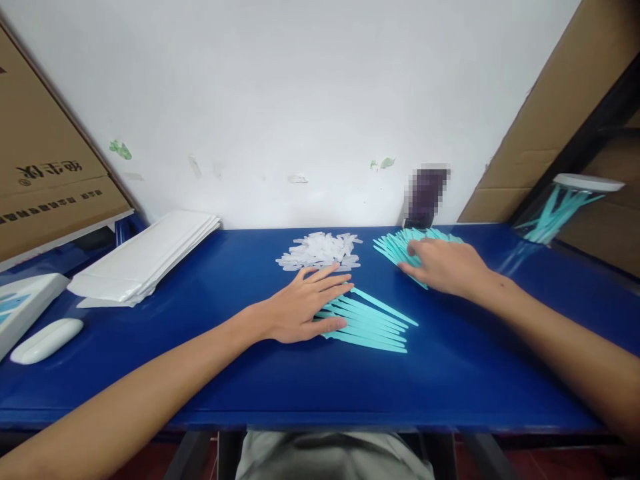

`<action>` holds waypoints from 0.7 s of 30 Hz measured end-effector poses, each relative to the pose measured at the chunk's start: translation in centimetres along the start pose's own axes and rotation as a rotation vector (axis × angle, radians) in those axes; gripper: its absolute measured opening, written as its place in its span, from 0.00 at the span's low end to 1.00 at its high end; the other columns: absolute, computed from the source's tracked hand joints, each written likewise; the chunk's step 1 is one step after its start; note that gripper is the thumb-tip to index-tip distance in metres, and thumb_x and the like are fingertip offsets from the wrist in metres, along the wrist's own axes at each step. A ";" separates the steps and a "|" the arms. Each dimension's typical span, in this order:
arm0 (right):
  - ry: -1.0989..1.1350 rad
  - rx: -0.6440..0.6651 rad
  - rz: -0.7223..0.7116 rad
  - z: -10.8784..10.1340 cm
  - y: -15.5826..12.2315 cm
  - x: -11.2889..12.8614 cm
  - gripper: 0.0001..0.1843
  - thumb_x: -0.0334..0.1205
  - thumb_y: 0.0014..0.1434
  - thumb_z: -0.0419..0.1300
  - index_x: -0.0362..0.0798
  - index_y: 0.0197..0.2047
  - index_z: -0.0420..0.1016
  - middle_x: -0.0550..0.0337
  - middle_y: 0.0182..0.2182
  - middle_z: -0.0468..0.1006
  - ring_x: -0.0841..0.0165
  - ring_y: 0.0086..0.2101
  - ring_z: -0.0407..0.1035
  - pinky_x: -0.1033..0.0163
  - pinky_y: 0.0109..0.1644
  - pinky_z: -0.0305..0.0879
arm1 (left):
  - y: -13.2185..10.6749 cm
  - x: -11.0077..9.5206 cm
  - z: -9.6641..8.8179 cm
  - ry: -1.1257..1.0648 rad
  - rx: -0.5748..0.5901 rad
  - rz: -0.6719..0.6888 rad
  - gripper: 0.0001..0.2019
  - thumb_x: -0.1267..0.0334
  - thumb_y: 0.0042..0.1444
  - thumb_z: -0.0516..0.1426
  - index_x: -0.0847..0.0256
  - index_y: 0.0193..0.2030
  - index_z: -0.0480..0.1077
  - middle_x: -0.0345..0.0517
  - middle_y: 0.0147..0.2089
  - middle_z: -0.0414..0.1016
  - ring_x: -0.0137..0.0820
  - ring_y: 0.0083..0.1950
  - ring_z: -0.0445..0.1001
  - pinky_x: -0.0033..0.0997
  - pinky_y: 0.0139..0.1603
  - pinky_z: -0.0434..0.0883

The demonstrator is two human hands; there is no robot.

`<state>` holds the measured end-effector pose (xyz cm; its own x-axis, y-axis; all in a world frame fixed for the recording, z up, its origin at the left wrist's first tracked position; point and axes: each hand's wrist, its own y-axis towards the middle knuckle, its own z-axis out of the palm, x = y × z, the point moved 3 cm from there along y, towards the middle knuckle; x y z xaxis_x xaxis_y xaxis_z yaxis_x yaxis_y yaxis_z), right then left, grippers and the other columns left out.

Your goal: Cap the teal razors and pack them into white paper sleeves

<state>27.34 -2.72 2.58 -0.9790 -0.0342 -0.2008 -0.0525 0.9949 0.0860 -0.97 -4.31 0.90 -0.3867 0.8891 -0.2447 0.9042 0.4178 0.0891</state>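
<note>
My left hand (305, 305) lies flat with its fingers spread over the near ends of a fanned row of slim teal plastic sticks (375, 323). Its palm covers part of them. Over at the back right, my right hand (443, 263) reaches into a heap of similar teal sticks (395, 247). Its thumb and bent forefinger are apart, with teal sticks below and between them; the other fingers are mostly hidden. Just beyond the left hand is a loose pile of small whitish translucent plastic pieces (320, 250).
White flat packets (150, 257) are stacked on the blue table (240, 387) at left, near a white mouse-shaped object (47, 340) and a white box (25, 307). A clear jar with teal sticks (555, 210) stands at right. A pixelated dark object (425, 197) leans against the wall. Cardboard (55, 153) flanks the left.
</note>
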 end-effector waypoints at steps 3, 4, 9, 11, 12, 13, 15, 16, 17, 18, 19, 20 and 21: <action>-0.001 -0.001 0.032 0.2 0.1 0.2 0.26 0.57 0.67 0.45 0.44 0.42 0.73 0.41 0.43 0.79 0.51 0.39 0.74 0.56 0.32 0.58 | -0.1 0.0 0.1 -0.006 0.017 0.008 0.33 0.41 0.69 0.44 0.52 0.76 0.44 0.47 0.76 0.48 0.48 0.78 0.39 0.62 0.74 0.40; 0.001 0.001 0.041 0.2 0.2 0.2 0.26 0.56 0.67 0.45 0.44 0.41 0.73 0.41 0.42 0.79 0.51 0.38 0.74 0.56 0.32 0.58 | -0.1 0.0 0.1 -0.004 0.011 0.006 0.33 0.42 0.69 0.44 0.52 0.76 0.45 0.47 0.76 0.49 0.48 0.78 0.39 0.62 0.74 0.40; -0.004 0.022 0.067 0.2 0.3 -0.1 0.22 0.52 0.66 0.47 0.45 0.43 0.74 0.42 0.41 0.80 0.50 0.39 0.75 0.57 0.31 0.57 | -0.5 0.0 0.0 0.012 -0.024 -0.015 0.31 0.44 0.70 0.44 0.53 0.75 0.49 0.48 0.75 0.53 0.49 0.77 0.42 0.62 0.73 0.44; -0.010 0.019 0.071 0.2 0.3 -0.2 0.21 0.50 0.65 0.47 0.45 0.43 0.74 0.42 0.41 0.81 0.50 0.39 0.75 0.57 0.31 0.58 | -0.6 0.0 0.0 0.015 -0.039 -0.022 0.30 0.45 0.70 0.44 0.54 0.74 0.50 0.49 0.74 0.55 0.50 0.77 0.44 0.62 0.73 0.46; -0.012 0.017 0.073 0.2 0.3 -0.2 0.20 0.50 0.65 0.47 0.45 0.43 0.74 0.42 0.41 0.81 0.51 0.39 0.75 0.57 0.31 0.58 | -0.6 0.0 0.0 0.016 -0.046 -0.023 0.30 0.45 0.70 0.44 0.54 0.74 0.51 0.49 0.74 0.55 0.50 0.77 0.45 0.61 0.73 0.46; -0.015 0.017 0.077 0.2 0.3 -0.3 0.20 0.49 0.65 0.47 0.45 0.43 0.75 0.42 0.41 0.81 0.51 0.39 0.75 0.58 0.31 0.57 | -0.7 0.0 -0.1 0.017 -0.054 -0.023 0.30 0.45 0.70 0.44 0.53 0.74 0.51 0.49 0.74 0.56 0.50 0.77 0.45 0.60 0.73 0.47; -0.027 0.022 0.083 0.3 0.3 -0.3 0.20 0.47 0.65 0.47 0.44 0.42 0.75 0.42 0.39 0.81 0.51 0.37 0.75 0.58 0.31 0.57 | -0.7 0.1 -0.1 0.019 -0.065 -0.024 0.29 0.46 0.70 0.44 0.53 0.74 0.52 0.49 0.73 0.57 0.50 0.77 0.46 0.60 0.73 0.47; -0.036 0.024 0.085 0.3 0.3 -0.2 0.19 0.47 0.65 0.47 0.44 0.41 0.75 0.42 0.38 0.81 0.52 0.37 0.76 0.58 0.30 0.57 | -0.7 0.1 -0.1 0.020 -0.069 -0.025 0.29 0.46 0.70 0.44 0.53 0.73 0.53 0.49 0.73 0.58 0.50 0.76 0.46 0.60 0.73 0.48; -0.050 0.025 0.084 0.4 0.3 -0.2 0.19 0.46 0.65 0.47 0.44 0.40 0.75 0.42 0.37 0.81 0.52 0.36 0.76 0.58 0.30 0.57 | -0.8 0.1 -0.1 0.021 -0.070 -0.029 0.29 0.46 0.70 0.45 0.53 0.73 0.53 0.49 0.73 0.58 0.50 0.76 0.46 0.60 0.73 0.48; -0.065 0.022 0.083 0.4 0.3 -0.1 0.20 0.45 0.65 0.46 0.43 0.39 0.76 0.42 0.36 0.81 0.52 0.35 0.76 0.58 0.30 0.57 | -0.8 0.1 -0.1 0.023 -0.071 -0.033 0.29 0.46 0.70 0.45 0.54 0.73 0.53 0.50 0.73 0.58 0.50 0.76 0.46 0.60 0.73 0.48; -0.079 0.015 0.080 0.4 0.3 -0.1 0.20 0.44 0.66 0.46 0.43 0.39 0.76 0.41 0.36 0.81 0.52 0.35 0.76 0.58 0.30 0.57 | -0.8 0.1 -0.1 0.026 -0.069 -0.038 0.29 0.46 0.70 0.45 0.54 0.73 0.53 0.50 0.73 0.59 0.50 0.76 0.46 0.61 0.72 0.48; -0.093 0.005 0.078 0.4 0.3 0.0 0.20 0.43 0.66 0.45 0.42 0.39 0.76 0.40 0.37 0.80 0.51 0.36 0.76 0.57 0.30 0.57 | -0.8 0.1 -0.1 0.029 -0.067 -0.042 0.29 0.46 0.70 0.45 0.54 0.73 0.54 0.50 0.73 0.58 0.50 0.76 0.46 0.61 0.72 0.49; -0.105 -0.004 0.074 0.5 0.2 0.1 0.21 0.43 0.66 0.44 0.41 0.39 0.76 0.39 0.38 0.80 0.50 0.36 0.76 0.57 0.30 0.57 | -0.9 0.1 -0.2 0.033 -0.068 -0.045 0.28 0.46 0.70 0.45 0.54 0.73 0.54 0.50 0.73 0.57 0.51 0.76 0.46 0.62 0.72 0.49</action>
<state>27.31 -2.45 2.10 -0.9543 0.0494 -0.2947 0.0181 0.9940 0.1080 -1.81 -4.58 0.98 -0.4331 0.8746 -0.2178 0.8719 0.4678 0.1449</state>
